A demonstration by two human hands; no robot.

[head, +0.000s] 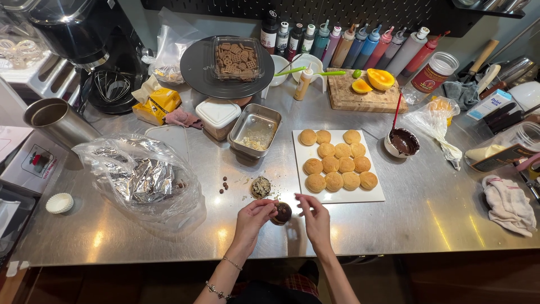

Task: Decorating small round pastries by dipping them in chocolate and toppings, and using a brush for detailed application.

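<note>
From the head camera, the left hand (254, 217) pinches a chocolate-coated bun (282, 213) by its edge, fingers closed on it just above the steel table (416, 225), likely so the wet top stays untouched. The right hand (316, 217) hovers just beside the bun, thumb and fingertips drawn together as if holding a pinch of something; whether anything sits between them is too small to tell. A nut-topped bun (260, 187) rests on the table just behind the hands, set apart from the white board (376, 194) where plain buns (336, 160) lie in rows. The chocolate bowl (403, 142) stands at the board's right, and the crumb tray (255, 130) at its left, both near.
</note>
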